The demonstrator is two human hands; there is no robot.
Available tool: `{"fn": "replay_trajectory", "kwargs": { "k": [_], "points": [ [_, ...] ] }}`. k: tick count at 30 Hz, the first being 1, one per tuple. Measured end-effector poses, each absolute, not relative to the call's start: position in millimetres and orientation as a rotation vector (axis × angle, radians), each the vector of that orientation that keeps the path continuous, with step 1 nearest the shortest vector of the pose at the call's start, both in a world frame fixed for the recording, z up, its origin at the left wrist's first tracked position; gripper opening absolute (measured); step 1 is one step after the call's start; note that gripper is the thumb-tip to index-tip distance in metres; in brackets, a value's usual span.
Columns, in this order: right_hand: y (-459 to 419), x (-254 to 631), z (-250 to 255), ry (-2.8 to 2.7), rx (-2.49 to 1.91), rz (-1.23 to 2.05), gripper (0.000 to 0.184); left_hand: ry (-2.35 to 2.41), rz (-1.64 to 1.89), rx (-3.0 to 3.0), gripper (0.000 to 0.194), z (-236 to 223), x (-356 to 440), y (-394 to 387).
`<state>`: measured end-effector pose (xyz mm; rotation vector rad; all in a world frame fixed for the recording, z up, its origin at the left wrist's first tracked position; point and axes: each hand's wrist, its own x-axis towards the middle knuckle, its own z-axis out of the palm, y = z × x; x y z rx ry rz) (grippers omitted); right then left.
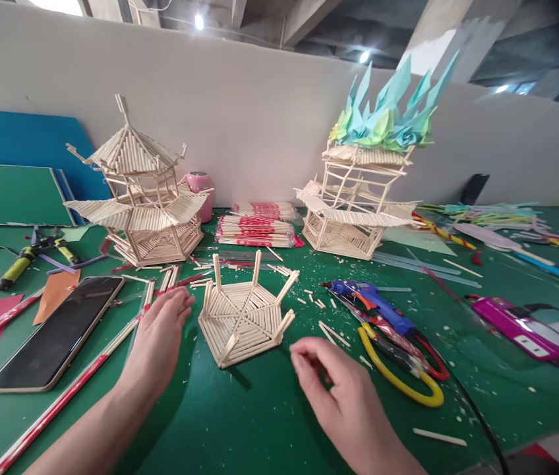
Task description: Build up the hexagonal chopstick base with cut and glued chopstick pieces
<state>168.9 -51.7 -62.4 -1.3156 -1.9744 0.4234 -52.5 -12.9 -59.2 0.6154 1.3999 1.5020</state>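
A hexagonal base of thin wooden sticks [242, 321], laid in a web-like pattern with short upright posts at its corners, stands on the green table between my hands. My left hand [158, 333] is left of it, apart from it, fingers stretched out and side by side, near some wooden sticks in red-marked plastic wrapping [96, 379]. To the base's right, close to its near corner, is my right hand [339, 382]. Its fingers are curled, thumb and fingertips drawn together, and nothing shows in them. Part of its fingers is hidden.
Behind stand two stick pavilions, a roofed one [146, 214] and one topped with folded blue-green paper [349, 214]. Bundles of packed sticks [254, 229] lie between. A phone [57, 333] is at left; at right are a blue glue gun [373, 300], yellow-handled cutters [403, 386] and a magenta device [527, 330].
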Motion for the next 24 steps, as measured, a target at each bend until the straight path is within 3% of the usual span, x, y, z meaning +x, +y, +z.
{"fn": "replay_trajectory", "kwargs": {
  "k": [2,7,11,24],
  "points": [
    [-54,159,-58,-2.036,-1.187,0.508,0.014,1.503,1.447,0.728,0.018,-62,-57,-31],
    [-43,131,-52,-2.145,-1.087,0.675,0.027,1.655,1.096,1.960,0.022,-77,-60,-63],
    [-29,118,-52,-2.196,-1.056,0.697,0.021,1.571,0.997,2.487,0.029,-86,-59,-66],
    [-14,108,-55,-2.331,-0.859,0.679,0.017,1.490,0.875,2.695,0.035,-103,-64,-65]
  ]
}}
